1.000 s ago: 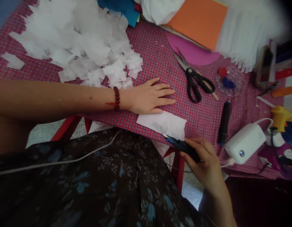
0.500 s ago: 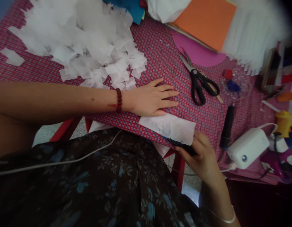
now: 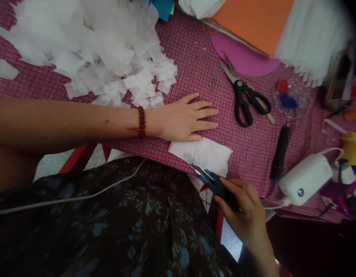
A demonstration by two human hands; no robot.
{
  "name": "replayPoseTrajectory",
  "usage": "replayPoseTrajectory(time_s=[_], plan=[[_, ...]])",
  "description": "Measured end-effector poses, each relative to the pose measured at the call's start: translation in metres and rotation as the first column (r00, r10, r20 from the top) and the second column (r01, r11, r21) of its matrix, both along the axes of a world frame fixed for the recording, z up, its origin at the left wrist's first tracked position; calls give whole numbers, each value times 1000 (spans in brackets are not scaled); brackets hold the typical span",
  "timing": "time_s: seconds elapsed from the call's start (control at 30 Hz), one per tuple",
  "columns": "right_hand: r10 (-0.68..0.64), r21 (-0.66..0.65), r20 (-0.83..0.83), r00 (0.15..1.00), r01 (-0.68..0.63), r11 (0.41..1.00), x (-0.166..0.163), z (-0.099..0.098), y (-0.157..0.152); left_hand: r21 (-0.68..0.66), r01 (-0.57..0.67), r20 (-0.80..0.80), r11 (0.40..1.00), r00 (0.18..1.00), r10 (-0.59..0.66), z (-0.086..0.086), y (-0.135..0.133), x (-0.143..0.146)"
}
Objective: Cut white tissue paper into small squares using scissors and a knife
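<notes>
My left hand (image 3: 185, 120) lies flat and open on the red checked tablecloth (image 3: 201, 73), its little finger resting on the top edge of a white tissue sheet (image 3: 208, 154) at the table's near edge. My right hand (image 3: 243, 209) is closed round the dark handles of small blue-bladed scissors (image 3: 211, 181). Their blades point up-left, slightly parted, at the sheet's lower edge. A red bead bracelet (image 3: 141, 122) circles my left wrist.
A heap of cut white tissue squares (image 3: 88, 50) fills the far left. Black scissors (image 3: 243, 96), a pink paper disc (image 3: 241, 57), orange card (image 3: 253, 19), a black tube (image 3: 279, 152), a white power adapter (image 3: 306, 179) and a yellow glue gun (image 3: 351, 148) lie right.
My right hand drew back toward me from under the sheet's right end, and the scissors now show, blades at the sheet's lower edge. My left hand stayed flat.
</notes>
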State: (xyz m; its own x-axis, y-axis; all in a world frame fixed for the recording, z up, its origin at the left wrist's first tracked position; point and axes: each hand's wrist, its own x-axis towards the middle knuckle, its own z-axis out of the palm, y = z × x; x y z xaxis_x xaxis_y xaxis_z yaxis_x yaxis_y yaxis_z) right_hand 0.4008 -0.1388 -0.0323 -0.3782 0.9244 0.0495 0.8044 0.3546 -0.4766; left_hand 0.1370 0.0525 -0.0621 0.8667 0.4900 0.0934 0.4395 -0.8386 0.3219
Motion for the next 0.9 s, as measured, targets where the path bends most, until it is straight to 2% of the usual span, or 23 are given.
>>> replayPoseTrajectory(time_s=[0.1, 0.37, 0.53, 0.77, 0.9], plan=[[3, -18, -17, 1000, -4, 1000, 1, 1, 4, 15, -3, 24, 1000, 1000, 2, -1, 0, 0], [88, 5, -30, 996, -87, 996, -7, -3, 34, 5, 1, -36, 1000, 999, -1, 5, -2, 0], [116, 9, -42, 992, -116, 993, -13, -4, 44, 30, 5, -36, 1000, 999, -4, 3, -2, -1], [69, -18, -15, 998, -69, 997, -10, -1, 23, 11, -3, 35, 1000, 999, 3, 1, -1, -1], [40, -30, -8, 999, -40, 999, -4, -1, 7, -18, -3, 16, 1000, 1000, 3, 3, -1, 0]])
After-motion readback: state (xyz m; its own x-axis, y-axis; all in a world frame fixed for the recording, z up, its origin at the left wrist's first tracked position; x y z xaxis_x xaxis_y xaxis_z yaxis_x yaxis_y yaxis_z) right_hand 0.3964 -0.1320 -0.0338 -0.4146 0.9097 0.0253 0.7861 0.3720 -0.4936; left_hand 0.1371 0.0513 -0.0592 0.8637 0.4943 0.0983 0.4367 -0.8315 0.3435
